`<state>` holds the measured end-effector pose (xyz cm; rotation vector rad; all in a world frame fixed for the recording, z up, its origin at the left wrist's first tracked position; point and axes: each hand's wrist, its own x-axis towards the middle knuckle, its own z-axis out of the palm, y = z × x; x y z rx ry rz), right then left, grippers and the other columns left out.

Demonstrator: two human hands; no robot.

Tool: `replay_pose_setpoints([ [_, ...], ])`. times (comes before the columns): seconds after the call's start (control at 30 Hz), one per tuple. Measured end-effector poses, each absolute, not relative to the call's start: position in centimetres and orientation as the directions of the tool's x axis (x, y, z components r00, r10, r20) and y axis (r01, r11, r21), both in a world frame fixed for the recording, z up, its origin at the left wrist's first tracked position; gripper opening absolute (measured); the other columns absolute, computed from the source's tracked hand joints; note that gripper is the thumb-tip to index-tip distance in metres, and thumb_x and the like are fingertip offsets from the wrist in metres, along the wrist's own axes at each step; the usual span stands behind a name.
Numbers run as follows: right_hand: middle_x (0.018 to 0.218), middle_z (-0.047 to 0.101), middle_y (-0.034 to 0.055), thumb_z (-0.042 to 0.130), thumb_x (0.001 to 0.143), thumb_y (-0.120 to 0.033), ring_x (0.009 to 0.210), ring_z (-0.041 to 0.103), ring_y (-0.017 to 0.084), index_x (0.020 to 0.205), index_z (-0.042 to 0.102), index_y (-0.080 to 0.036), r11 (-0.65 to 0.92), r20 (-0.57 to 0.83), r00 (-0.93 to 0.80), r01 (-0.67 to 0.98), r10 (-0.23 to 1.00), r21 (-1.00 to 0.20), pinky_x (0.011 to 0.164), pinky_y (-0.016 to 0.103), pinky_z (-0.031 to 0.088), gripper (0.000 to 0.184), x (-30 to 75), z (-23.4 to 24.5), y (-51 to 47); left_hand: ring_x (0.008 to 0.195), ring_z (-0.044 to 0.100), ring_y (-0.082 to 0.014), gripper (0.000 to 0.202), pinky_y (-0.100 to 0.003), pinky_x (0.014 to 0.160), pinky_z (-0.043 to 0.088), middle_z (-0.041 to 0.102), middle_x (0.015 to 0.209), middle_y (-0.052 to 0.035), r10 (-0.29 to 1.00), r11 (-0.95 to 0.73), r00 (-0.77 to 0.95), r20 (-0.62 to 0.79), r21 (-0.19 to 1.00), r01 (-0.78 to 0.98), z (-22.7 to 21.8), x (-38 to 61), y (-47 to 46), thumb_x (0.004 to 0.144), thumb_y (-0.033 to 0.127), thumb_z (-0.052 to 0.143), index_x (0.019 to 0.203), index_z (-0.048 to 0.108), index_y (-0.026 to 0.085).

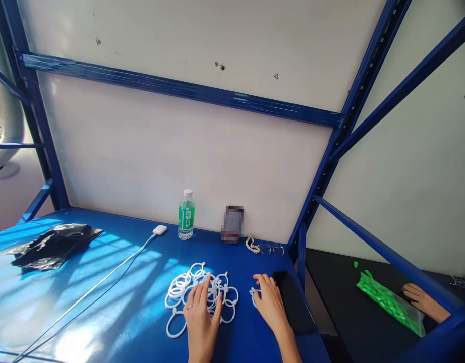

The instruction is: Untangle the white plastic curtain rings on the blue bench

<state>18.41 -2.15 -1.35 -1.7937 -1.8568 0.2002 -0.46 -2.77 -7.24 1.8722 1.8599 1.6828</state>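
A loose pile of white plastic rings point(175, 290) with small knobs lies on the blue tabletop. My left hand point(202, 315) rests over the right part of this pile, its thumb and fingers apart, hiding some rings beneath. To the right, my right hand point(271, 305) lies low over the table with a gap between thumb and forefinger. A separate white ring point(252, 297) shows at its thumb, partly covered. Touching or close beside the right hand is a dark phone-like slab point(296, 307).
Behind stand a green-labelled water bottle point(186, 217) and a blurred upright object point(232, 226). Glasses point(272, 249) lie near a beige cord point(251, 245). A black plastic bag point(58, 244) and charger cable point(115, 272) lie left. Past the blue frame, another person's hand point(421, 297) is beside a green-filled bag point(391, 302).
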Motion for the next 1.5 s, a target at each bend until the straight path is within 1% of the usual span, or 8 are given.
replay_pose_setpoints([
  [0.23, 0.100, 0.062, 0.0047, 0.050, 0.079, -0.012, 0.100, 0.055, 0.026, 0.094, 0.062, -0.023, 0.059, 0.171, -0.001, 0.941, 0.985, -0.332, 0.082, 0.037, 0.039, 0.022, 17.1, -1.4, -2.6, 0.116, 0.049, -0.0318, 0.040, -0.049, 0.089, 0.041, 0.058, 0.121, -0.0136, 0.770, -0.199, -0.261, 0.582, 0.608, 0.769, -7.4, 0.0, -2.7, 0.088, 0.035, 0.041, 0.122, 0.056, 0.019],
  [0.4, 0.088, 0.063, 0.0043, 0.049, 0.079, -0.011, 0.088, 0.056, 0.023, 0.087, 0.065, -0.023, 0.157, 0.270, -0.029, 0.871, 0.962, -0.466, 0.076, 0.034, 0.039, 0.022, 17.1, -1.4, -2.3, 0.115, 0.049, -0.0313, 0.033, -0.050, 0.093, 0.041, 0.057, 0.119, -0.0126, 0.726, -0.330, -0.223, 0.650, 0.614, 0.717, -6.1, 0.0, -3.3, 0.086, 0.035, 0.049, 0.113, 0.060, 0.020],
  [0.6, 0.091, 0.062, 0.0065, 0.054, 0.087, -0.031, 0.081, 0.058, 0.020, 0.098, 0.068, -0.020, 0.333, 0.311, -0.121, 0.374, 0.943, -0.866, 0.074, 0.029, 0.046, 0.021, 15.8, -0.3, -2.2, 0.114, 0.051, -0.0286, 0.030, -0.047, 0.093, 0.046, 0.058, 0.116, -0.0111, 0.710, -0.511, -0.087, 0.699, 0.596, 0.619, -5.1, 0.2, -4.0, 0.083, 0.030, 0.057, 0.112, 0.060, 0.023],
  [0.73, 0.097, 0.061, 0.0075, 0.059, 0.086, -0.040, 0.091, 0.060, 0.022, 0.096, 0.069, -0.019, 0.299, 0.282, -0.199, 0.065, 0.939, -0.952, 0.081, 0.031, 0.048, 0.026, 14.8, 0.0, -2.6, 0.114, 0.052, -0.0297, 0.034, -0.049, 0.094, 0.047, 0.059, 0.117, -0.0117, 0.731, -0.550, -0.006, 0.682, 0.594, 0.587, -5.4, 0.4, -4.1, 0.080, 0.034, 0.062, 0.112, 0.062, 0.024],
  [0.83, 0.095, 0.062, 0.0068, 0.063, 0.083, -0.040, 0.091, 0.060, 0.022, 0.093, 0.070, -0.018, 0.255, 0.259, -0.205, -0.046, 0.944, -0.966, 0.082, 0.031, 0.047, 0.024, 14.5, -0.1, -2.7, 0.112, 0.055, -0.0295, 0.033, -0.050, 0.094, 0.048, 0.062, 0.115, -0.0115, 0.758, -0.548, 0.002, 0.653, 0.635, 0.545, -5.4, 0.4, -4.0, 0.080, 0.036, 0.062, 0.111, 0.064, 0.024],
  [1.0, 0.089, 0.063, 0.0050, 0.067, 0.080, -0.042, 0.082, 0.059, 0.018, 0.089, 0.070, -0.018, 0.199, 0.215, -0.192, -0.098, 0.958, -0.975, 0.077, 0.028, 0.046, 0.026, 14.5, 0.2, -2.9, 0.101, 0.061, -0.0263, 0.029, -0.043, 0.087, 0.053, 0.068, 0.103, -0.0105, 0.785, -0.567, -0.017, 0.619, 0.729, 0.384, -4.9, 0.4, -4.2, 0.081, 0.039, 0.062, 0.104, 0.067, 0.022],
  [1.2, 0.080, 0.056, 0.0029, 0.062, 0.081, -0.052, 0.060, 0.046, 0.010, 0.088, 0.073, -0.017, 0.192, 0.194, -0.206, -0.033, 0.959, -0.981, 0.057, 0.022, 0.038, 0.037, 14.3, 0.5, -3.0, 0.091, 0.065, -0.0247, 0.026, -0.039, 0.081, 0.055, 0.070, 0.095, -0.0099, 0.824, -0.546, -0.046, 0.565, 0.812, 0.205, -3.8, 0.4, -4.5, 0.078, 0.041, 0.064, 0.093, 0.071, 0.020],
  [1.5, 0.049, 0.040, -0.0040, 0.067, 0.076, -0.054, 0.047, 0.030, 0.006, 0.080, 0.073, -0.011, -0.002, 0.055, -0.280, -0.198, 0.958, -0.980, 0.048, 0.021, 0.023, 0.044, 14.1, -0.6, -2.8, 0.090, 0.064, -0.0241, 0.032, -0.039, 0.082, 0.054, 0.070, 0.094, -0.0095, 0.858, -0.511, 0.015, 0.513, 0.853, 0.105, -3.3, 0.2, -4.7, 0.079, 0.043, 0.064, 0.102, 0.071, 0.022],
])
